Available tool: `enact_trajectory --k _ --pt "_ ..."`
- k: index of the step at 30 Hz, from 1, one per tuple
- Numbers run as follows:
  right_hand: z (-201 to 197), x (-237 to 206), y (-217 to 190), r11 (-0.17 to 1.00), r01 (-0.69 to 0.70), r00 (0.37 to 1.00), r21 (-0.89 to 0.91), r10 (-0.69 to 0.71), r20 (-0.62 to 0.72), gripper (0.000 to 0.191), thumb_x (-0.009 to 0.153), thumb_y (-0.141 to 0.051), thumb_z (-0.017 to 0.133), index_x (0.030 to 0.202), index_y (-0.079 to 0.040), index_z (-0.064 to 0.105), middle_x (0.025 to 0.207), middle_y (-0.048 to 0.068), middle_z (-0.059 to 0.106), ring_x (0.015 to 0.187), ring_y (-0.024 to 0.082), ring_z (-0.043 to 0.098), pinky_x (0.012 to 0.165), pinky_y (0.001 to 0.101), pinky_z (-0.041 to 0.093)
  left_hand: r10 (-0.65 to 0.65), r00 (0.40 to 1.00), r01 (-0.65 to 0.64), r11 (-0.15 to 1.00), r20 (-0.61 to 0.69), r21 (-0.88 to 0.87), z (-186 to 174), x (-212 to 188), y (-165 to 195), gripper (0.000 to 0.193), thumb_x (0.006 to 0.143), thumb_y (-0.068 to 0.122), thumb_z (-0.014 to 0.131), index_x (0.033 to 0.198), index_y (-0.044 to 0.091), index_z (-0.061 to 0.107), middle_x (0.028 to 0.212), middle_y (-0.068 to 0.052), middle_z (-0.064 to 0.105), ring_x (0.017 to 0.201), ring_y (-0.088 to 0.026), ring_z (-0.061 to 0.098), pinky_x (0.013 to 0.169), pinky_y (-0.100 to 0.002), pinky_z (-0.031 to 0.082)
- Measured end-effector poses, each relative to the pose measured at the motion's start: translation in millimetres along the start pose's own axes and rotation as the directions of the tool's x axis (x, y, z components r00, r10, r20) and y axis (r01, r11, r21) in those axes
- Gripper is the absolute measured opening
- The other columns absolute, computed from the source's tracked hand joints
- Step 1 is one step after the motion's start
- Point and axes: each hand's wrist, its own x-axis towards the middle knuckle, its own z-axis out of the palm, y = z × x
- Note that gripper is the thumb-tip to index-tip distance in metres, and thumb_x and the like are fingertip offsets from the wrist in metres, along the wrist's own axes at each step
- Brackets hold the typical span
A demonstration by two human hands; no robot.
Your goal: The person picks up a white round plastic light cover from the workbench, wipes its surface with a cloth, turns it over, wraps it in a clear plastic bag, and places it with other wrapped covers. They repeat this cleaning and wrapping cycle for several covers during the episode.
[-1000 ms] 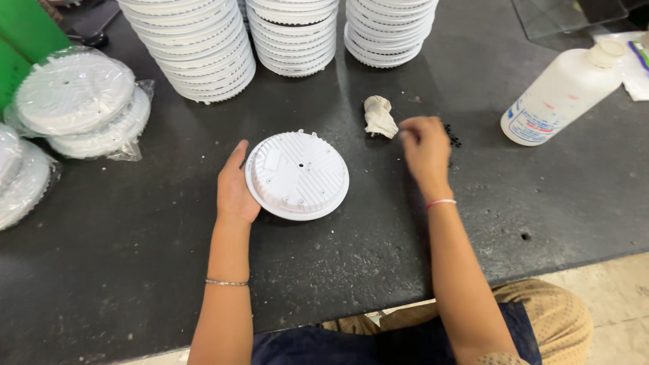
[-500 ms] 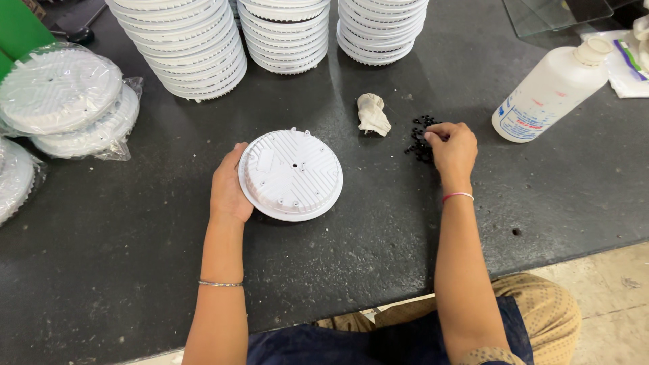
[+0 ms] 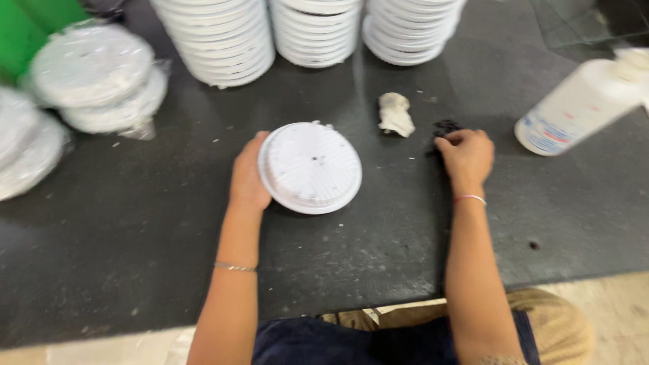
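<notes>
Here a round white ribbed disc [image 3: 310,167] lies on the dark bench [image 3: 135,243], near its middle, slightly raised on its left edge. The left hand [image 3: 248,177] grips that edge, its fingers curled around the rim. The right hand [image 3: 466,155] rests well to the right of the disc, fingers bent down onto a small heap of black bits [image 3: 445,128]; whether they pinch anything I cannot tell. Between the disc and that hand, a little farther back, lies a crumpled pale rag [image 3: 395,113]. Farther out stand stacks of white discs [image 3: 223,37], plastic-wrapped discs [image 3: 94,74] at left, and a white bottle [image 3: 581,105] at right.
</notes>
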Motion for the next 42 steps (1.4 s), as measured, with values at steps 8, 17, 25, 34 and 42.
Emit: enact_trajectory --k 8,17,25,34,42 --pt "-11 -14 -45 0.891 0.254 0.967 0.377 -0.233 -0.101 0.017 0.093 -0.016 0.083 0.107 -0.008 0.080 0.102 0.012 0.068 0.090 0.024 0.070 0.085 0.0358 0.057 0.031 1.000 -0.031 0.999 0.000 -0.010 -8 10 -9 0.037 0.093 0.023 0.071 0.121 -0.002 0.067 0.110 -0.010 0.072 0.102 -0.020 0.069 0.092 -0.035 0.055" --pt "-14 -79 -173 0.679 0.265 0.817 0.685 -0.535 0.214 0.023 0.086 -0.011 0.079 0.109 -0.010 0.078 0.124 0.006 0.072 0.111 0.018 0.068 0.091 0.0313 0.052 0.034 0.997 -0.035 0.999 0.068 0.015 15 -5 -1 0.055 0.092 0.030 0.071 0.133 -0.005 0.061 0.120 -0.013 0.069 0.112 -0.021 0.065 0.098 -0.035 0.051" --pt "-24 -90 -184 0.679 0.257 0.795 0.688 -0.553 0.248 0.022 0.086 -0.012 0.078 0.108 -0.011 0.078 0.127 0.007 0.071 0.120 0.021 0.067 0.103 0.0351 0.050 0.049 0.997 -0.052 0.997 0.054 0.061 28 -14 4 0.065 0.089 0.033 0.072 0.140 -0.005 0.057 0.131 -0.016 0.065 0.123 -0.024 0.061 0.104 -0.036 0.048" --pt "-21 -92 -185 0.674 0.277 0.803 0.685 -0.553 0.220 0.023 0.086 -0.011 0.078 0.109 -0.010 0.078 0.126 0.007 0.071 0.119 0.021 0.068 0.103 0.0350 0.051 0.065 0.996 -0.070 0.994 0.065 0.084 33 -20 7 0.067 0.089 0.035 0.072 0.140 -0.006 0.056 0.131 -0.016 0.065 0.124 -0.024 0.060 0.105 -0.036 0.047" --pt "-19 -90 -179 0.674 0.248 0.805 0.696 -0.543 0.238 0.026 0.087 -0.012 0.077 0.113 -0.010 0.077 0.128 0.007 0.070 0.120 0.020 0.065 0.101 0.0342 0.050 0.056 0.997 -0.061 0.994 0.061 0.091 36 -21 9 0.067 0.089 0.035 0.071 0.140 -0.005 0.056 0.131 -0.017 0.064 0.125 -0.025 0.060 0.105 -0.036 0.047"
